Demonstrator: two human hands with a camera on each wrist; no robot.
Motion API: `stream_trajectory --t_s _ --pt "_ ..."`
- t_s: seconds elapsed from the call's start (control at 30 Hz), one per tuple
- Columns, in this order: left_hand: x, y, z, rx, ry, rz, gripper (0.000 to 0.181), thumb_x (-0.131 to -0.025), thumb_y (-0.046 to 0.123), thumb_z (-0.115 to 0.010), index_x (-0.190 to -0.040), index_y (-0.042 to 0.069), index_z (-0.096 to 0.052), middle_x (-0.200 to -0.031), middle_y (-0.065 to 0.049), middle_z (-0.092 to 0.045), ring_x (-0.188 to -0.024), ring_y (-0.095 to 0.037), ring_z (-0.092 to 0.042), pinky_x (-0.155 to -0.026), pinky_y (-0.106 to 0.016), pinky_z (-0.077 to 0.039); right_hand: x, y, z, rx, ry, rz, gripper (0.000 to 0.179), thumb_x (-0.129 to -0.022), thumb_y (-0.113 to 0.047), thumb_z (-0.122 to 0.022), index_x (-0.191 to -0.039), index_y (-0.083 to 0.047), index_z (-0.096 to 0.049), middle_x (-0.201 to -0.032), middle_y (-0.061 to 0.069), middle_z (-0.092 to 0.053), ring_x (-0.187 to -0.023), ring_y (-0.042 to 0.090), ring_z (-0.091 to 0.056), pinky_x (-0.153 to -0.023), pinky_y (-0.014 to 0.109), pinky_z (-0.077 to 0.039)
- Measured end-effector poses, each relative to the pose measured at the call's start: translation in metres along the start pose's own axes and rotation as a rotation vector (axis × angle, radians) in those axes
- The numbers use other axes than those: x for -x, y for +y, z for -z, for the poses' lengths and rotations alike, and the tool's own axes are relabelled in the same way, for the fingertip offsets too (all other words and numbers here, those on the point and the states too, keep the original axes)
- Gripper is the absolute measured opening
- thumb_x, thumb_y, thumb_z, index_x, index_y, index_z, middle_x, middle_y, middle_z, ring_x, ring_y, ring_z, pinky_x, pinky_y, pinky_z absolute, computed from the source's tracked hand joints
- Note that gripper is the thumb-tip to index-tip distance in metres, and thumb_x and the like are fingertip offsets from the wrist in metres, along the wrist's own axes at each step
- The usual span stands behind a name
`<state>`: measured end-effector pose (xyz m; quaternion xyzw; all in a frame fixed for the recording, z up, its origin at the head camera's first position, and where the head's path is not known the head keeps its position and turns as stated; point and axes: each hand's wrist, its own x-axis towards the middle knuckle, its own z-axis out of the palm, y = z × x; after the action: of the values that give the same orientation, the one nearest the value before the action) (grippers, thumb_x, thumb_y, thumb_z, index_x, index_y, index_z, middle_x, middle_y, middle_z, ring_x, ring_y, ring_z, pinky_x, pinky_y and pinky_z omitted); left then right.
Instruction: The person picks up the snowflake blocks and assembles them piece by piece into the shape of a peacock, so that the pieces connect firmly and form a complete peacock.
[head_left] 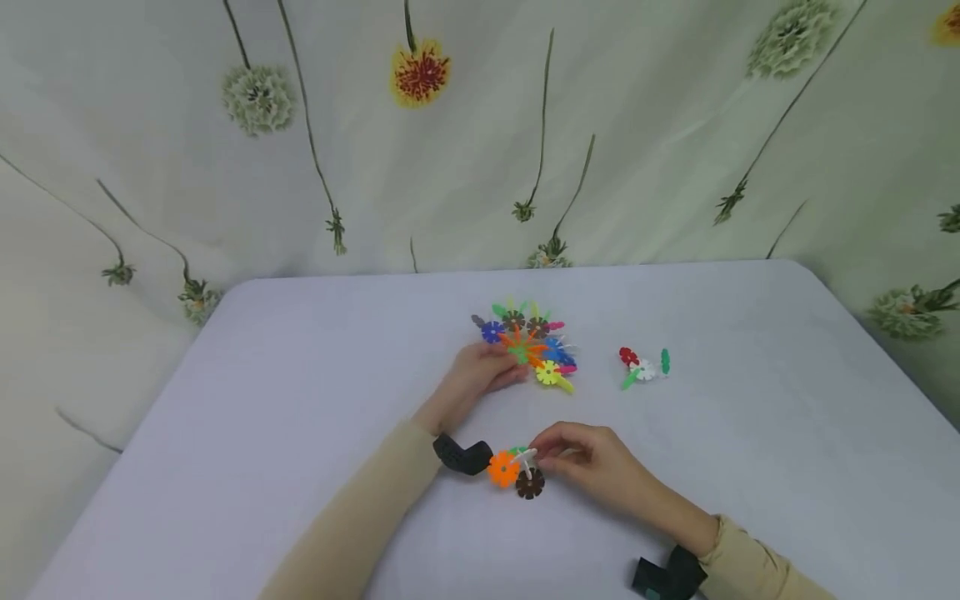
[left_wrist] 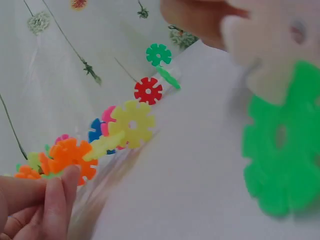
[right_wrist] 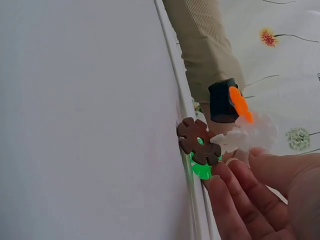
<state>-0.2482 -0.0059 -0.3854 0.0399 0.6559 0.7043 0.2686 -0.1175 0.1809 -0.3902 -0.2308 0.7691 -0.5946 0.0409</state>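
A large cluster of interlocking snowflake discs in many colours [head_left: 534,350] lies on the table's far middle. My left hand [head_left: 480,367] grips its near-left side, finger and thumb on an orange disc [left_wrist: 75,152] in the left wrist view. Closer to me, my right hand [head_left: 592,462] pinches a smaller joined piece by a white disc [right_wrist: 262,132]. That piece also has a brown disc [right_wrist: 192,140], an orange disc [head_left: 503,469] and a green disc [right_wrist: 202,171]. It is held up near the left wrist, and its green disc looms large in the left wrist view.
To the right of the cluster, a third small piece of red, white and green discs [head_left: 642,369] lies on the white table [head_left: 750,467]. A black wrist camera [head_left: 463,456] on the left wrist is close beside the orange disc. A flower-patterned cloth [head_left: 480,167] hangs behind.
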Motion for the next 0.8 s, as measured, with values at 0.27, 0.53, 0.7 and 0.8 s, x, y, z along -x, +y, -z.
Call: stream_trajectory --t_s 0.27,0.53,0.7,0.8 --pt "0.023 -0.008 0.013 0.033 0.094 -0.101 0.024 -0.087 0.006 -0.065 -0.105 -0.007 -0.055 -0.098 -0.019 -0.066 -0.092 -0.026 -0.065 -0.083 -0.031 -0.05 -0.007 -0.01 -0.017 0.283 -0.068 0.237 0.025 -0.083 -0.009 -0.071 -0.107 -0.01 -0.065 -0.101 -0.003 -0.062 -0.086 0.01 -0.055 -0.073 0.024 -0.05" --pt "0.034 -0.008 0.018 -0.017 0.143 -0.192 0.028 -0.088 0.009 -0.065 -0.108 -0.006 -0.054 -0.097 -0.018 -0.067 -0.094 -0.025 -0.065 -0.084 -0.032 -0.05 -0.022 -0.025 -0.045 0.585 -0.233 0.326 0.027 -0.082 -0.02 -0.074 -0.107 -0.017 -0.066 -0.104 -0.007 -0.053 -0.096 0.008 -0.047 -0.077 0.013 -0.04" --pt "0.047 -0.007 0.029 -0.155 0.227 -0.265 0.035 -0.083 0.028 -0.072 -0.104 0.002 -0.061 -0.092 -0.009 -0.07 -0.089 -0.019 -0.065 -0.079 -0.027 -0.05 -0.025 -0.023 -0.045 0.562 -0.289 0.249 0.02 -0.082 -0.025 -0.074 -0.1 -0.019 -0.068 -0.098 -0.01 -0.053 -0.088 0.004 -0.045 -0.072 0.01 -0.039" --pt "0.055 -0.004 0.033 -0.142 0.274 -0.329 0.039 -0.081 0.032 -0.074 -0.104 0.003 -0.062 -0.093 -0.009 -0.069 -0.089 -0.021 -0.065 -0.079 -0.028 -0.05 -0.022 -0.021 -0.039 0.555 -0.288 0.192 0.017 -0.081 -0.027 -0.074 -0.096 -0.02 -0.068 -0.096 -0.013 -0.052 -0.082 0.002 -0.045 -0.069 0.012 -0.04"
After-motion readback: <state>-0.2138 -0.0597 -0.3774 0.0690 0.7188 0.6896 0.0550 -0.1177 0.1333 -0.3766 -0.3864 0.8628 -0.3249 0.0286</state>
